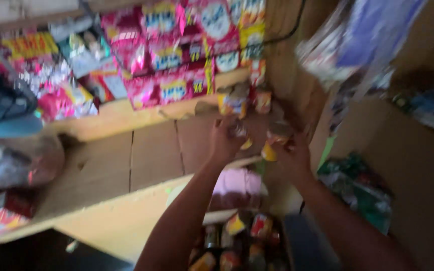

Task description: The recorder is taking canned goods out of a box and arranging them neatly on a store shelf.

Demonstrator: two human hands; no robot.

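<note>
Up high, small packets (pixel 269 145) between both hands (pixel 227 140).

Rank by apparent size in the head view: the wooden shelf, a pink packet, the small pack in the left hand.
1. Wooden shelf
2. Pink packet
3. Small pack in the left hand; blurred, and nearer the camera, so unsure.

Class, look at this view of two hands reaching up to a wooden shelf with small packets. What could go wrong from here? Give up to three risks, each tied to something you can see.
1. The left hand and right hand each seem to pinch small packets at arm's length; one could slip and drop onto the goods below.
2. Pink packets sit stacked at the edge of the upper shelf; a bump might topple them.
3. The picture is blurred, so the grip may be unsteady.
</note>
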